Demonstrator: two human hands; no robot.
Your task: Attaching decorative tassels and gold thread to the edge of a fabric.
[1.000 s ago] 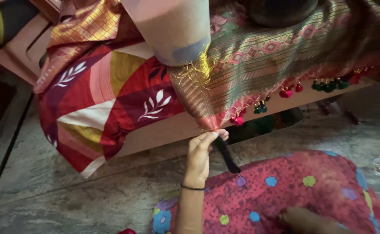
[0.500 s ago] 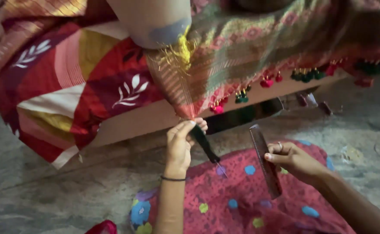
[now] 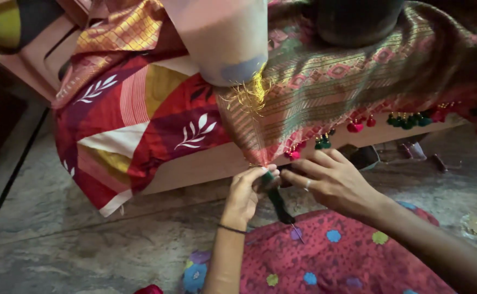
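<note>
A green-and-pink woven cloth with gold threads [image 3: 325, 92] hangs over the edge of a bed. My left hand [image 3: 246, 193] pinches its lowest corner, where a dark green thread bundle [image 3: 277, 202] hangs down. From the right, my right hand [image 3: 331, 182], wearing a ring, meets it, fingertips closed on the top of the same bundle. A thin needle-like tip [image 3: 298, 234] dangles below the bundle. Small red tassels [image 3: 354, 127] and green tassels [image 3: 407, 121] line the cloth's hem to the right.
A red, yellow and white leaf-print sheet [image 3: 140, 120] drapes the wooden bed frame [image 3: 206, 166]. A pale bolster [image 3: 222, 38] and a dark round object [image 3: 358, 22] lie on the bed. Pink dotted cloth [image 3: 336, 256] covers my lap. Grey stone floor [image 3: 59, 234] lies to the left.
My right hand came up from my lap, held a flat dark strip half a second ago, and now sits at the cloth corner without it. My left hand kept its pinch.
</note>
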